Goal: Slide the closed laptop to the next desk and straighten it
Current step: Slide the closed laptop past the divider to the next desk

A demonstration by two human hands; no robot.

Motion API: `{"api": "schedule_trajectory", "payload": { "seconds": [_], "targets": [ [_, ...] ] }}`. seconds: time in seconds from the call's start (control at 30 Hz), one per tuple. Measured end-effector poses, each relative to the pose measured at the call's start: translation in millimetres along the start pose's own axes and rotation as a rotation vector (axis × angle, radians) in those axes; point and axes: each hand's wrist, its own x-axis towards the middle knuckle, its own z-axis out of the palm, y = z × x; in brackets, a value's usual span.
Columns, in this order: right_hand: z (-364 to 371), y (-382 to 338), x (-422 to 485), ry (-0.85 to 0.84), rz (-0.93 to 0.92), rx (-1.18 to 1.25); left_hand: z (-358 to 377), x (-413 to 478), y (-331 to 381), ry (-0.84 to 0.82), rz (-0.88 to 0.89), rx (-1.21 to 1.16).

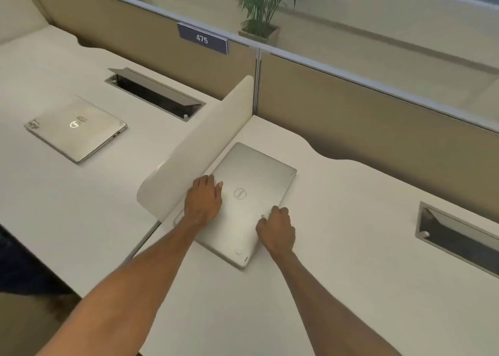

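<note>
From my remote seat, two bare forearms reach in from the near edge toward one closed silver laptop (252, 202), which lies skewed on the right-hand bench (337, 261), its left edge just beside the white divider (194, 150). My left hand (204, 197) lies flat on the lid, fingers spread and closing on nothing, just left of the round logo. My right hand (276, 227) sits on the lid's near right part, fingers curled at the right edge; whether that grip actually clamps the edge I cannot tell. Right of the divider and well apart from this laptop, one cable hatch (459, 237) stands open in the bench top. Left of the divider, on the other bench (54, 207), a second closed laptop (77, 127) lies alone, with a second open cable hatch (154, 94) beyond it. Behind the divider runs a tan partition (364, 118) bearing one sign (202, 39) reading 475. Past the partition, two potted plants (263, 7) stand.
</note>
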Motion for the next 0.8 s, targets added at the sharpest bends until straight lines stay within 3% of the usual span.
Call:
{"api": "schedule_trajectory", "payload": {
  "seconds": [0.23,0.43,0.6,0.8],
  "targets": [
    [7.0,-9.5,33.9,-0.059,0.269,0.314,14.5,27.0,11.4,-0.046,-0.083,-0.062],
    [3.9,-9.9,58.7,-0.058,0.701,0.912,14.5,51.6,15.6,-0.104,-0.277,-0.297],
    [4.0,-6.5,60.4,-0.016,0.759,0.943,-0.2,69.8,6.2,-0.172,-0.478,-0.611],
    [0.3,7.1,58.3,-0.022,0.766,0.996,8.5,56.5,6.8,-0.167,-0.449,-0.85]
  ]
}}
